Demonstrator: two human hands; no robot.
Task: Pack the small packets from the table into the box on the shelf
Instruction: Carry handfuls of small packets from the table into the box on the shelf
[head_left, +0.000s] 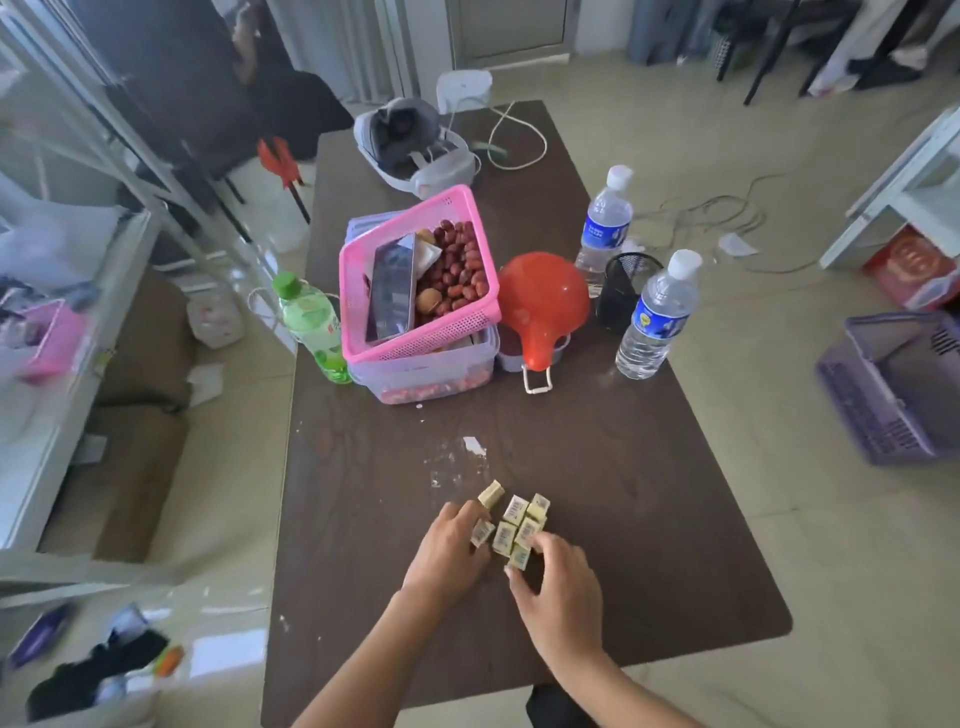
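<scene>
Several small yellow-white packets (514, 522) lie bunched together on the dark brown table (649, 519), near its front. One packet (490, 493) sits slightly apart at the upper left of the bunch. My left hand (451, 548) rests against the left side of the bunch, fingers touching a packet (482, 533). My right hand (558, 587) curls around the lower right side, with thumb and fingers pinching a packet (519, 557). A metal shelf (67, 322) stands to the left of the table; a box on it cannot be made out.
Behind the packets stand a pink basket (421, 280) of red dates on a clear tub, a green bottle (311, 327), a red funnel (543, 306), a black mesh cup (623, 291) and two water bottles (657, 317). A purple basket (893, 389) lies on the floor at right.
</scene>
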